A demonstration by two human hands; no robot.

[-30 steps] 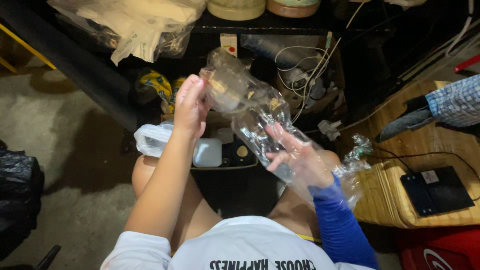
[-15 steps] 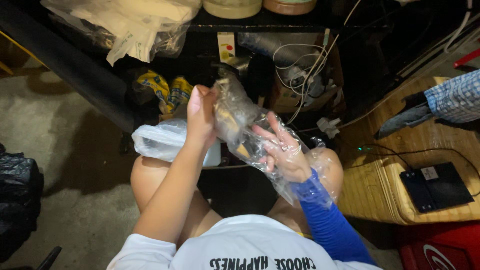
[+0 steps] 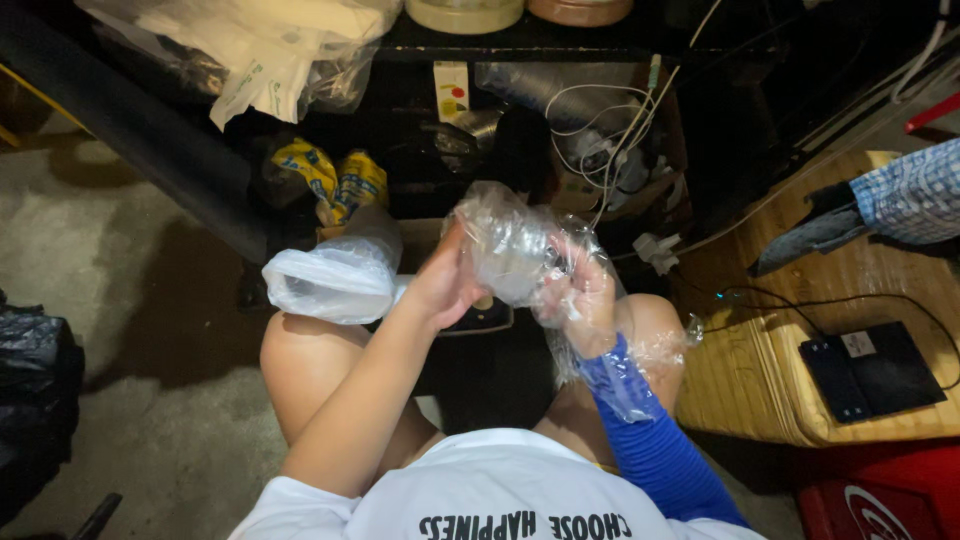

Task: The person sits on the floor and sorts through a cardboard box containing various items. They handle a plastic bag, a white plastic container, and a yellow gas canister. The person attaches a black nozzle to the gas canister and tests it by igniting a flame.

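A clear, crinkled plastic bag (image 3: 510, 245) is held up in front of me over my knees. My left hand (image 3: 447, 283) grips its left side. My right hand (image 3: 583, 297), on an arm in a blue sleeve, sits inside or behind the plastic, which trails down over the wrist; I cannot tell which. A puffed white plastic bag (image 3: 335, 277) rests on my left knee, just left of my left forearm.
A dark shelf unit (image 3: 540, 40) stands ahead with white bags (image 3: 270, 50), yellow packets (image 3: 335, 180) and white cables (image 3: 610, 140). To the right, a wooden bench (image 3: 760, 390) carries a black flat device (image 3: 870, 370) and a cable. A black bag (image 3: 30, 390) lies at the left on concrete floor.
Both hands have come closer together and bunched the clear bag, which was stretched out longer before. The white bag now lies further left on my knee.
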